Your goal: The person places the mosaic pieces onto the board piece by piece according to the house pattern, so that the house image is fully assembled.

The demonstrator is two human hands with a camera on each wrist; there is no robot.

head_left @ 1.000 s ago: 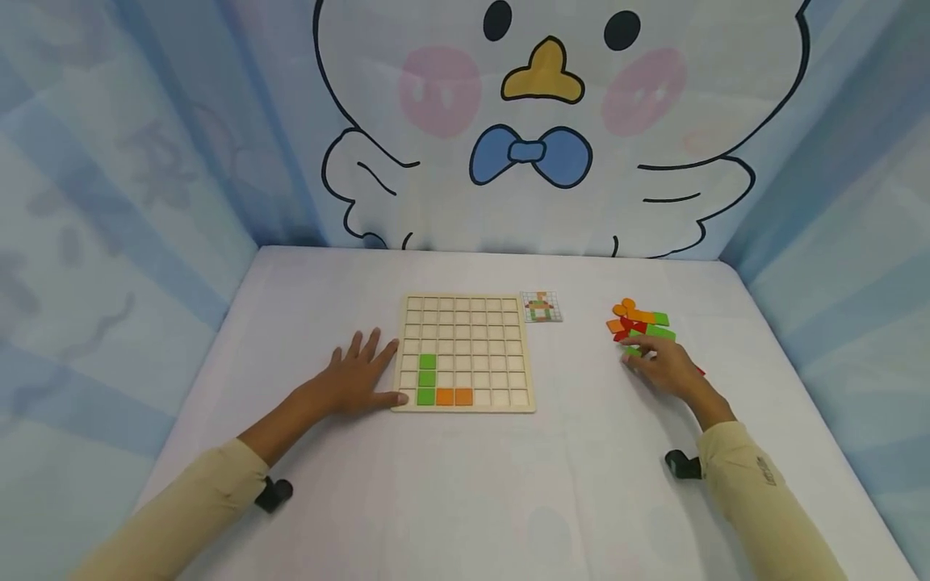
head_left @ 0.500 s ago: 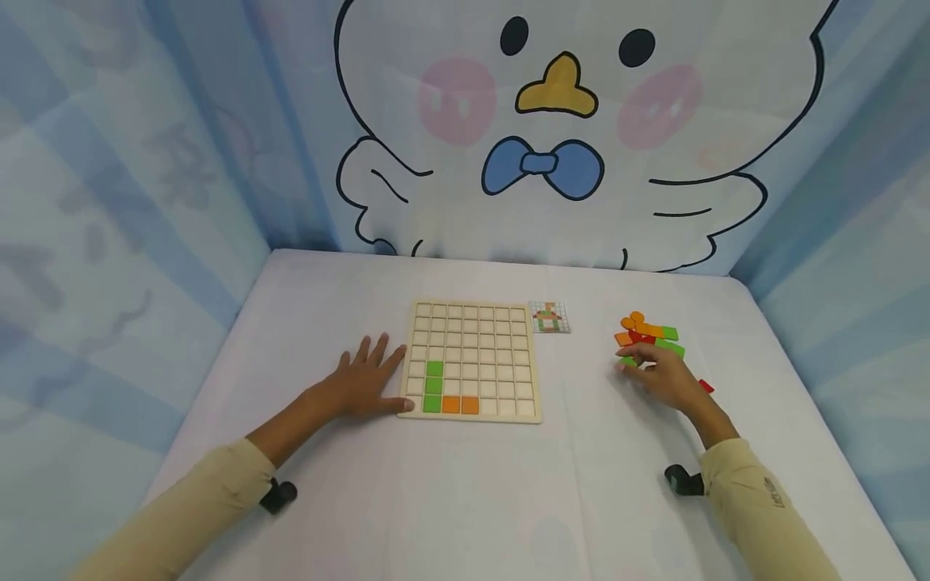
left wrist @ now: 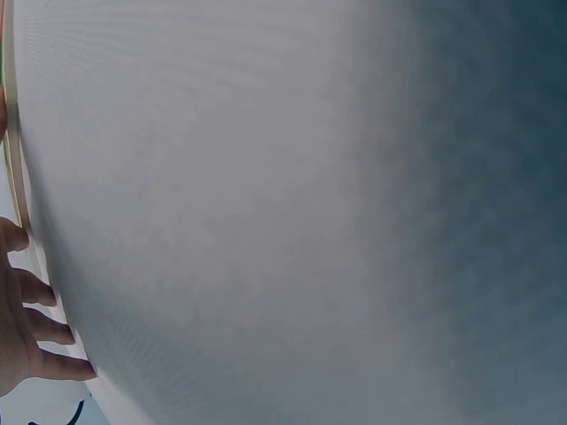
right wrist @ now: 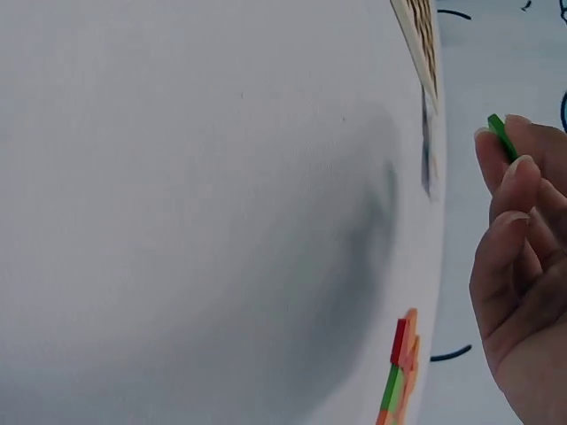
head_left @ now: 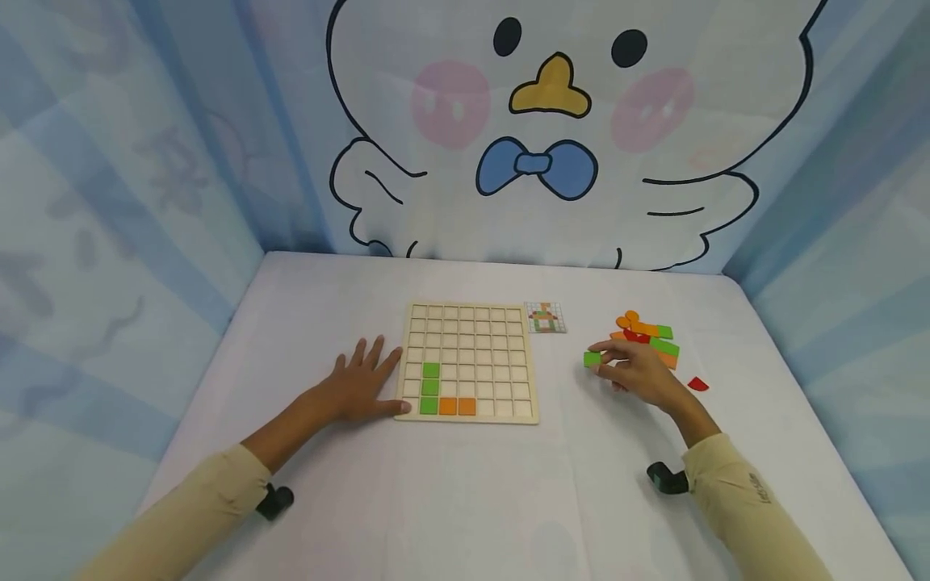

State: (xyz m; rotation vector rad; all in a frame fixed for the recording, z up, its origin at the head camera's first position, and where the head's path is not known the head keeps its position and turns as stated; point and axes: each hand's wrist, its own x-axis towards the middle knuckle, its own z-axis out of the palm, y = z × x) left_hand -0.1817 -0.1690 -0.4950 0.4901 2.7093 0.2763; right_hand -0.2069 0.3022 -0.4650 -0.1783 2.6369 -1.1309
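Observation:
A wooden grid board (head_left: pixel 501 407) lies mid-table, with three green square tiles (head_left: pixel 430 387) in one column and two orange square tiles (head_left: pixel 458 407) beside the lowest. At its left edge my left hand (head_left: pixel 353 387) rests with fingers spread, thumb and a fingertip touching the frame. Between thumb and fingertips my right hand (head_left: pixel 639 375) pinches a green square tile (head_left: pixel 592 359); the right wrist view shows this tile (right wrist: pixel 501 137) edge-on, raised off the table. Just behind that hand lies a pile of orange, red and green tiles (head_left: pixel 645 329), partly hidden by it.
A small pattern card (head_left: pixel 546 318) with a coloured grid picture lies at the board's upper right corner. One red tile (head_left: pixel 698 384) sits apart, right of my right hand. Printed fabric walls surround the white table (head_left: pixel 479 500) at the back and sides.
My right hand has left the pile, moving left towards the board with a green square tile between its fingers. The left hand stays at the board's edge. The head view has shifted slightly.

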